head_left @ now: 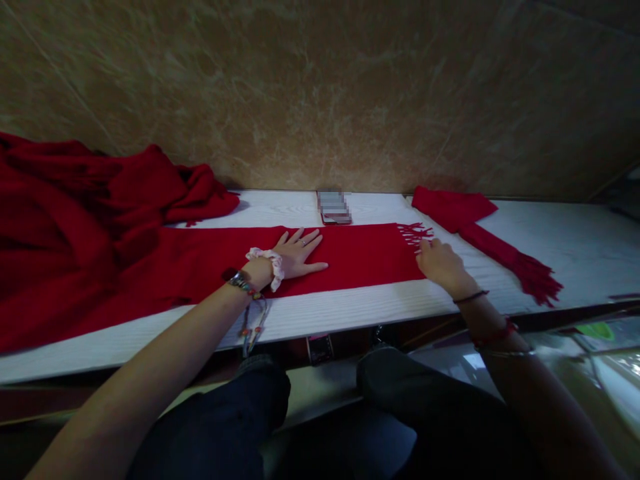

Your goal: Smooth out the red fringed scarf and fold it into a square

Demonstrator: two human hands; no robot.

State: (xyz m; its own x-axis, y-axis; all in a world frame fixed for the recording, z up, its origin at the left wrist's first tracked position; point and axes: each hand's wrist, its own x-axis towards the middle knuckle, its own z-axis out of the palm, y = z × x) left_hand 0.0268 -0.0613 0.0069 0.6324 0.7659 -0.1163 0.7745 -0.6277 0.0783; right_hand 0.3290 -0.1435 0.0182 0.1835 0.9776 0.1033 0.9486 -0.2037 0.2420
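A long red scarf (360, 257) lies flat along a white table (350, 310), its fringed end (415, 235) to the right. My left hand (297, 255) rests flat on the scarf's middle, fingers spread; a white scrunchie and a bead bracelet sit on that wrist. My right hand (440, 262) is at the scarf's right end beside the fringe, fingers curled on the cloth's corner.
A heap of red cloth (85, 220) covers the table's left part. A folded red scarf with fringe (487, 240) lies at the back right. A phone (333, 207) lies by the marble wall (320, 87). My knees are under the table edge.
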